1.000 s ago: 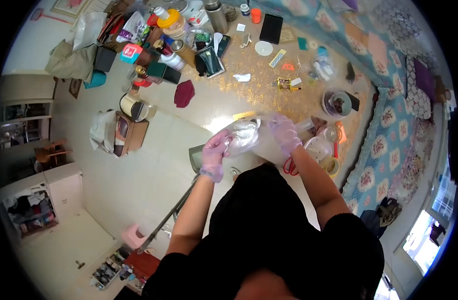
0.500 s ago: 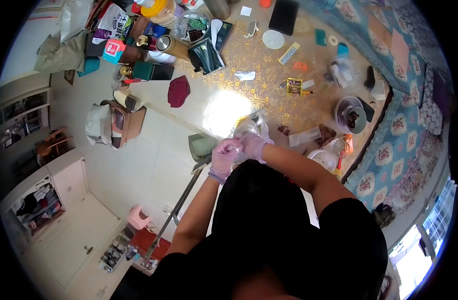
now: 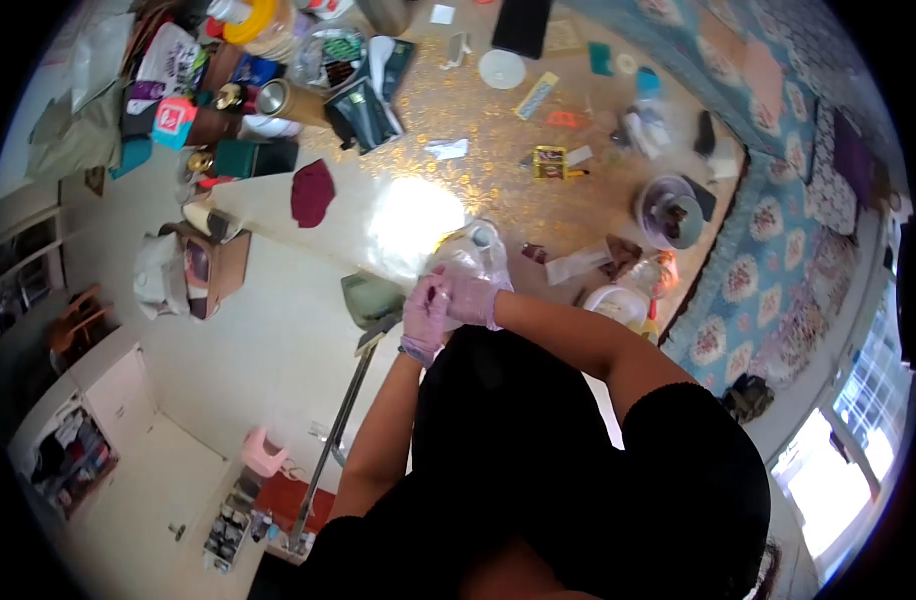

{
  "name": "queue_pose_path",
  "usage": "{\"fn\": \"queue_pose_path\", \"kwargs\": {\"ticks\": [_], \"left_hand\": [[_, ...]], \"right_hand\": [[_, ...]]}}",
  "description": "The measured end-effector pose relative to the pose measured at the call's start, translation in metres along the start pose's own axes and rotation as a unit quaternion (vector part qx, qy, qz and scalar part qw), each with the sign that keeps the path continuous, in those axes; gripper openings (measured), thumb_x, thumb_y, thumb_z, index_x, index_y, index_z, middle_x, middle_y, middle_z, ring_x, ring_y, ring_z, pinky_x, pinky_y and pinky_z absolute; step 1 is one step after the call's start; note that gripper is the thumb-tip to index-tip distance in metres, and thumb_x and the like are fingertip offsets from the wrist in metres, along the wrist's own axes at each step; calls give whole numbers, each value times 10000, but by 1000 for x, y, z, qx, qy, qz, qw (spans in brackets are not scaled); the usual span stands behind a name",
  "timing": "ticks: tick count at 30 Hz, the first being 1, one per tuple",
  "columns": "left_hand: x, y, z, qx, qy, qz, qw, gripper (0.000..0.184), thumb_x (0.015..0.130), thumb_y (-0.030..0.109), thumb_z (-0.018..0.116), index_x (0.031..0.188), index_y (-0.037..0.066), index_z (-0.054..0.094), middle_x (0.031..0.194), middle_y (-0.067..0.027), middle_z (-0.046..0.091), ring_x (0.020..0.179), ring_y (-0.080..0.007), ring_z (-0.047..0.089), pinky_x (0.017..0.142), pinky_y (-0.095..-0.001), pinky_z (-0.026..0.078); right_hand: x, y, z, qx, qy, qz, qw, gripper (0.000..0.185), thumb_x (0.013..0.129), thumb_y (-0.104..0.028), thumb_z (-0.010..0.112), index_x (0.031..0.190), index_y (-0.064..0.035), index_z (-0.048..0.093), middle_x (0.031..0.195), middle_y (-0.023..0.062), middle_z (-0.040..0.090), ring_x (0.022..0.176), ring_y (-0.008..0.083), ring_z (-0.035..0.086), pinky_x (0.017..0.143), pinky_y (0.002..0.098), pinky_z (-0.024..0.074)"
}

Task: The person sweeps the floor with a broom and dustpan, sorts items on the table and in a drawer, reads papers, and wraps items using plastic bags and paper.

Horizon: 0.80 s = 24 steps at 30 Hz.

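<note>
My left hand (image 3: 425, 315), in a thin pinkish clear glove, is closed at the near edge of the table. Right beside it, my right hand (image 3: 470, 298), gloved the same way, is closed too, and the fingers of both meet. Between and beyond them a clear plastic bag (image 3: 478, 250) with a whitish shine hangs from the fingers over the table edge. Its contents cannot be made out. A white strip (image 3: 578, 262) and a brown piece (image 3: 620, 256) lie to the right of the bag.
A patterned table (image 3: 478, 180) holds a dark tablet (image 3: 522, 27), a white disc (image 3: 502, 69), a maroon cloth (image 3: 312, 193) and a bowl (image 3: 668, 212). Jars and bottles crowd the back left. A green bin (image 3: 370, 299) stands on the floor left of my hands.
My right hand has moved left from apart to meet my left hand, and the bag, spread between them earlier, is gathered at the fingers. The view has shifted.
</note>
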<state>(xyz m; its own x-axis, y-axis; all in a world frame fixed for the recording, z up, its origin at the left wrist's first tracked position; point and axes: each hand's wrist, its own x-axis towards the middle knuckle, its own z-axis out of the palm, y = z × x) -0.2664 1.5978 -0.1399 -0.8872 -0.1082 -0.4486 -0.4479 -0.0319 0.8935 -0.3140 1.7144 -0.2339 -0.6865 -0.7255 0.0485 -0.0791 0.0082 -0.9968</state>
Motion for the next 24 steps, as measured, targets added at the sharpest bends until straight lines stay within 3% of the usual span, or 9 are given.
{"fn": "queue_pose_path", "kwargs": {"ticks": [2,3,6,8,11,14,22,23,24], "left_hand": [[7,-4,3,-34,9,18,999,143,922,70,554,1056,31,587,1242,-103,579,979,-139,551,860,-258,451],[9,-1,7,-44,11,8,999,174,967,156,507,1092,51,567,1144,-60,587,1068,-121,520,923,-280,421],[8,-13,5,-46,15,1,999,198,967,97,455,1105,37,583,1235,-97,584,1000,-141,568,853,-263,463],[8,-1,4,56,7,10,998,249,942,102,453,1143,51,590,1203,-120,606,988,-203,603,868,-300,479],[14,23,3,321,-115,146,929,394,846,123,528,1237,105,569,1103,-141,620,1016,-362,568,908,-437,455],[12,16,9,553,-193,149,797,401,852,189,552,1251,157,573,1138,-105,616,1034,-333,571,878,-450,451],[24,-19,22,642,-231,35,730,297,887,273,533,1168,194,588,1050,-39,629,994,-259,591,803,-433,466],[25,-30,23,626,-216,29,748,242,847,255,551,1074,205,620,975,-39,650,946,-264,616,763,-454,478],[28,-32,27,628,-204,25,751,242,847,255,551,1074,205,620,975,-39,650,946,-264,616,763,-454,478]], "right_hand": [[5,-78,-50,-385,-327,15,863,182,794,-84,536,958,-56,609,859,153,607,861,299,626,669,407,518],[-3,-85,-63,-291,-183,-66,937,201,754,-96,571,944,-56,623,925,148,633,875,321,622,694,405,526],[-16,-129,-107,-311,-63,-44,947,221,758,-99,581,969,-67,637,958,134,646,873,324,620,705,386,532],[-49,-96,-124,-464,36,94,880,265,826,-201,571,1072,-118,622,926,95,645,785,269,629,689,357,522],[-51,-65,-180,-72,382,364,847,212,860,-208,608,1055,-127,635,1003,24,662,923,219,639,818,361,513],[-41,-48,-254,231,565,363,704,290,904,-293,554,1133,-114,556,1104,84,595,996,244,600,831,389,513],[-37,40,-357,495,676,191,511,502,925,-418,526,1263,-64,412,1154,163,520,1025,301,547,841,449,492],[-39,42,-364,538,665,176,488,300,966,-286,474,1161,-57,480,1101,156,564,980,275,581,768,419,535],[-71,84,-380,180,647,273,689,273,954,-261,491,1135,-59,518,1049,127,587,941,246,588,762,393,533]]}}
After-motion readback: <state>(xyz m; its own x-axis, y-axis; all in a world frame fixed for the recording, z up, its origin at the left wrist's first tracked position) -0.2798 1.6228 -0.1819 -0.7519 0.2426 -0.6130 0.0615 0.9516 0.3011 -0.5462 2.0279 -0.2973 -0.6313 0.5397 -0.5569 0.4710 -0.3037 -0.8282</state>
